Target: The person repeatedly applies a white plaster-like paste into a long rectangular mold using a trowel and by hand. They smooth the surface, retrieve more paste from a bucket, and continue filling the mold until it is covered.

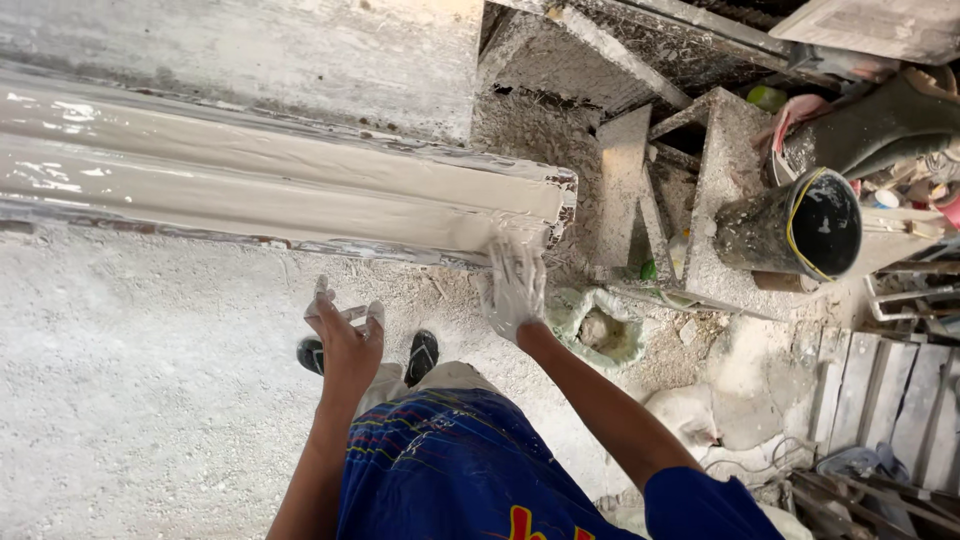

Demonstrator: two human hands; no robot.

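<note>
Two hands: left hand (345, 335) fingers spread free, right hand (512, 285) fingers flat on one wet mould (300, 190).

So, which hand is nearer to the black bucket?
Right. The right hand rests on the wet moulding's end, left of the black bucket; the left hand hangs farther left, touching nothing.

blue shirt (450, 470), blk sandals (421, 355)

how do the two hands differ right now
The right hand is coated white with wet plaster; the left hand is whitened only at its fingertips. The right hand lies flat against the end of the long plaster mould; the left hand hangs free above the floor, touching nothing. Both are bare and open.
</note>
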